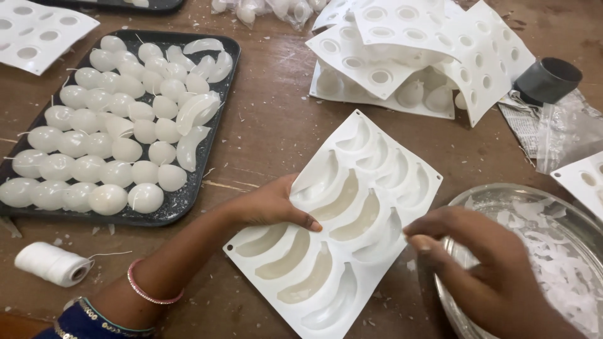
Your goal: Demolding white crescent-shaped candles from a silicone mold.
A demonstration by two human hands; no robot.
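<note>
White silicone mould [352, 207] with crescent-shaped cavities lies tilted across the lower centre of the frame, flat on the wooden bench [270, 125], one corner pointing toward the upper centre and another toward the bottom edge. Several of its cavities hold pale set wax; the rest look empty.

Left hand [270, 204] comes in from the lower left and holds the mould at its left edge, thumb lying over the top surface and fingers tucked beneath. Right hand [477, 251] comes in from the lower right, fingers drawn narrowly together, fingertips touching the mould's right edge; whether they pinch anything there I cannot tell.

Just right of the mould, under the right hand, sits a round metal plate [496, 194] holding white wax flakes, its rim close to the mould's edge. At the left a dark tray [182, 204] carries rows of white round wax pieces and a few crescents, with a strip of bare bench between it and the mould. A spool of white thread [53, 263] lies at the lower left. A stack of white moulds [408, 50] with round cavities fills the upper right, beside a dark roll of tape [548, 80]. Open bench runs between the tray and the stack, above the mould.
</note>
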